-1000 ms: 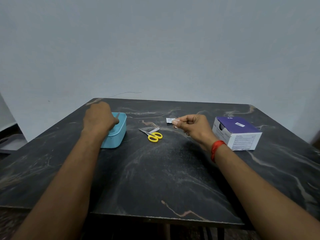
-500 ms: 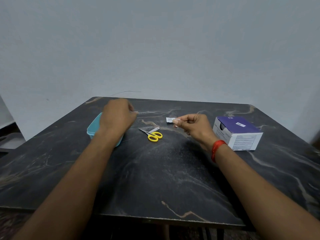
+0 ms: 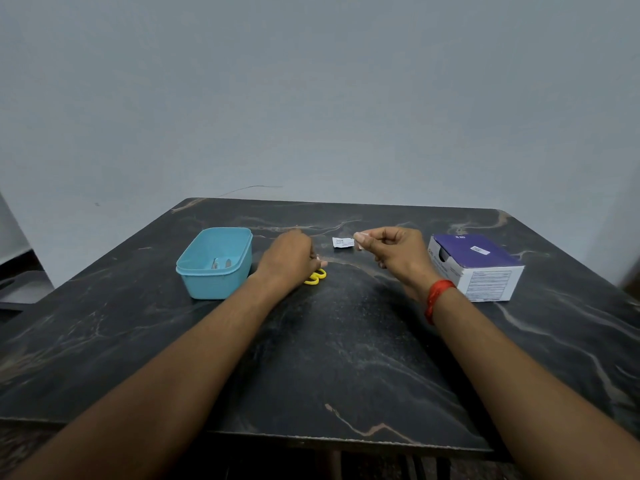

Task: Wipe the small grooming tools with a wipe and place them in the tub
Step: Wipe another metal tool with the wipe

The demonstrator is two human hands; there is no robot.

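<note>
Step in hand, as I judge it: pick up the small yellow-handled scissors (image 3: 316,276), mid-frame on the dark marbled table (image 3: 329,358), and bring them to the wipe.

My left hand (image 3: 289,259) lies over the scissors, fingers curled down. I cannot tell whether they grip yet. My right hand (image 3: 394,252), right of centre, pinches a small white wipe (image 3: 359,240) between thumb and forefinger.

To do it well: take the scissors by the yellow loops with the blades shut and pointing away, then draw the wipe along the steel from pivot to tip. Then over to the teal plastic tub (image 3: 214,285), centre-left.

Hard to make out:
- The hand hides the blades; only the loops show.
- Metal pieces (image 3: 221,263) lie in the tub, kind unclear.
- The wipe is mostly hidden by my fingertips.
- A torn white sachet (image 3: 343,242) lies just beside it, print unreadable.
</note>
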